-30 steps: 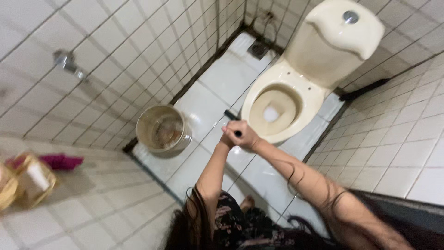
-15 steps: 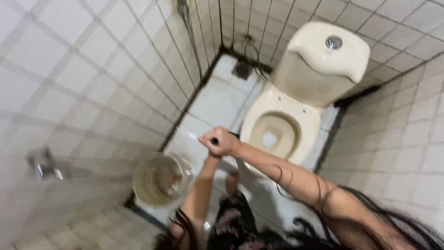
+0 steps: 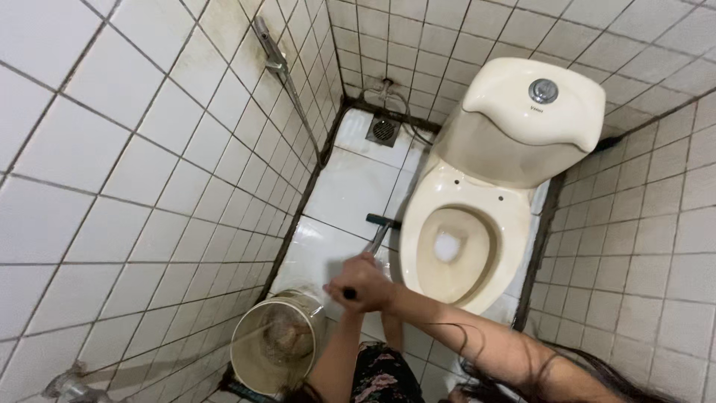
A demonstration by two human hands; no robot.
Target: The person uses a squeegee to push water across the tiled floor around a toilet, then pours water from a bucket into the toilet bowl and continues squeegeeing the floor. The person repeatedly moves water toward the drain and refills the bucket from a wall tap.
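Both my hands grip the end of a long thin handle over the white tiled floor (image 3: 350,186). My left hand (image 3: 345,280) and my right hand (image 3: 378,289) are closed together on it, just left of the toilet bowl. The handle runs away from me to a dark floor brush head (image 3: 382,220), which rests on the floor beside the cream toilet (image 3: 488,198). The toilet seat is down and the bowl is open, with water at the bottom.
A round metal bucket (image 3: 246,336) stands on the floor at my lower left against the tiled wall. A floor drain (image 3: 382,130) sits in the far corner. A spray hose (image 3: 274,52) hangs on the left wall. The cistern (image 3: 533,112) is behind the bowl.
The view has swung up and steadied. My clasped hands have drawn back toward my body, and the brush head now shows on the floor beside the toilet.
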